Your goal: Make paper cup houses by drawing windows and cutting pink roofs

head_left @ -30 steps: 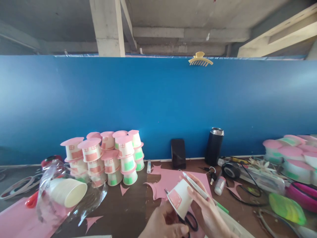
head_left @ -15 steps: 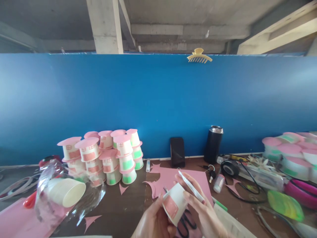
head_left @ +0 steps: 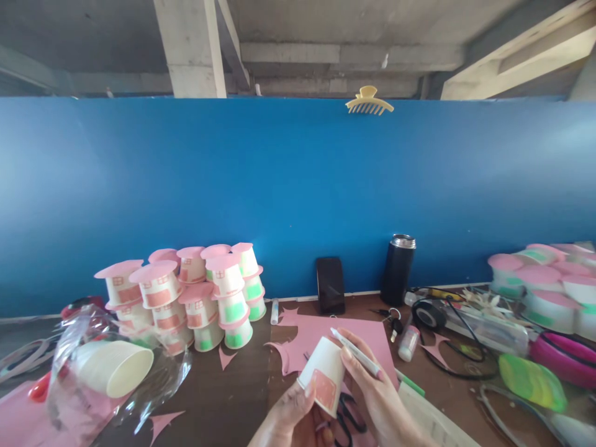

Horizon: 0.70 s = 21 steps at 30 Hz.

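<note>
A white paper cup (head_left: 326,366) with a red-pink coloured block on its side is tilted between my hands. My left hand (head_left: 291,413) grips it near its lower left, thumb on the wall beside the coloured block. A white marker (head_left: 356,352) lies slanted in my right hand (head_left: 372,391), whose fingers also touch the cup's right side. Beneath the hands lie black-handled scissors (head_left: 347,419), partly covered, and a pink paper sheet (head_left: 367,332) with cut-out edges.
Stacked cups with pink paper tops (head_left: 200,304) stand at left, near a plastic-wrapped sleeve of cups (head_left: 116,369). A phone (head_left: 330,285) and black flask (head_left: 398,270) stand against the blue partition (head_left: 288,186). Keys (head_left: 395,326), a cable and more cups (head_left: 552,310) are at right.
The cup has turned in my left hand, so its coloured block faces further right, and my left thumb now lies across its wall. The marker tilts lower. The view has shifted slightly.
</note>
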Each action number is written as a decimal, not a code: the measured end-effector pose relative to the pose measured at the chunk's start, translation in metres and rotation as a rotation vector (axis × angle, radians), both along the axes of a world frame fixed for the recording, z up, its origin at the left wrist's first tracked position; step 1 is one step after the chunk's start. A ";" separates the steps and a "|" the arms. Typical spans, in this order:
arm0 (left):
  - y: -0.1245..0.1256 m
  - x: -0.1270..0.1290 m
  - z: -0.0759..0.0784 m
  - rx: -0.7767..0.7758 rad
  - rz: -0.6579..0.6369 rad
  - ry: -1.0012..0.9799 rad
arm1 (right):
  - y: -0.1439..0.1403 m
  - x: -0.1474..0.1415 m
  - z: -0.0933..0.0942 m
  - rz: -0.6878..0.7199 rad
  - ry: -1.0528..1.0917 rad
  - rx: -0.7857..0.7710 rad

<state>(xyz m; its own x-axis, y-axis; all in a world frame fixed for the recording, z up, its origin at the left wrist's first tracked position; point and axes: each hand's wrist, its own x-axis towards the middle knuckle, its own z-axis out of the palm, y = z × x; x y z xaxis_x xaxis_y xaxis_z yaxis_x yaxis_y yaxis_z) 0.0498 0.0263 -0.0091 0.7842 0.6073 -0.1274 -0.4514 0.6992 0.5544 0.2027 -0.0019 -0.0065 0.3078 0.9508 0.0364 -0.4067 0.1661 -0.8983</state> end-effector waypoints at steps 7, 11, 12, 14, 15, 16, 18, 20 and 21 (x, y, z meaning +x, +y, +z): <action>0.001 -0.003 -0.002 -0.023 -0.015 0.055 | -0.006 0.002 0.014 0.063 -0.209 0.023; 0.001 0.000 -0.002 -0.117 -0.022 0.041 | -0.006 -0.001 0.016 0.050 -0.320 0.016; 0.001 0.002 -0.001 -0.153 0.001 0.029 | -0.006 -0.002 0.016 0.046 -0.336 0.011; 0.002 0.004 0.003 -0.222 0.062 0.004 | -0.007 -0.004 0.015 0.021 -0.361 0.005; 0.003 0.005 0.006 -0.248 0.085 -0.005 | -0.007 -0.004 0.015 0.002 -0.380 0.007; 0.004 0.006 0.008 -0.270 0.104 -0.008 | -0.008 -0.004 0.015 -0.019 -0.400 0.014; 0.007 0.004 0.012 -0.303 0.152 0.010 | -0.009 -0.003 0.013 -0.070 -0.439 0.050; 0.011 0.002 0.012 -0.333 0.207 0.044 | -0.010 0.000 0.010 -0.148 -0.486 0.100; 0.013 0.000 0.012 -0.349 0.229 0.051 | -0.010 0.002 0.008 -0.186 -0.523 0.126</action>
<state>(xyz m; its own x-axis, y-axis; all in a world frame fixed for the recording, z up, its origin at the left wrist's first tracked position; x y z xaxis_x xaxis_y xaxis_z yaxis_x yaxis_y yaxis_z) 0.0500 0.0389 0.0027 0.6212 0.6786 -0.3919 -0.5951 0.7339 0.3276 0.2043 -0.0120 0.0012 0.3803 0.8608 0.3384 0.1333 0.3110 -0.9410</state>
